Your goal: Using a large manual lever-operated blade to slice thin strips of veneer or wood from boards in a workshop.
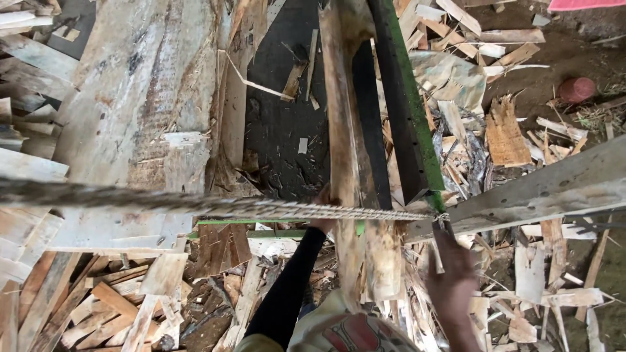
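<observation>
1. Head view, left hand [324, 212]: the black-sleeved arm reaches forward, and the hand lies against the near edge of the upright wooden plank [344, 130]. It is mostly hidden behind the plank and the rope [215, 207]; whether the fingers are closed cannot be told.
2. Head view, right hand [450, 277]: blurred, raised just below the point where the rope meets the green metal frame [411, 111] and the grey beam [548, 189]. How far it is open cannot be told, and no held object shows.
3. Position of the work: the plank stands between the dark bar and the black gap, crossing the taut rope.
4. Risk, by judgement: the plank looks rough and split, so splinters may catch the left hand.
5. Risk, by judgement: loose wood scraps [130, 306] underfoot may shift and spoil footing.
</observation>
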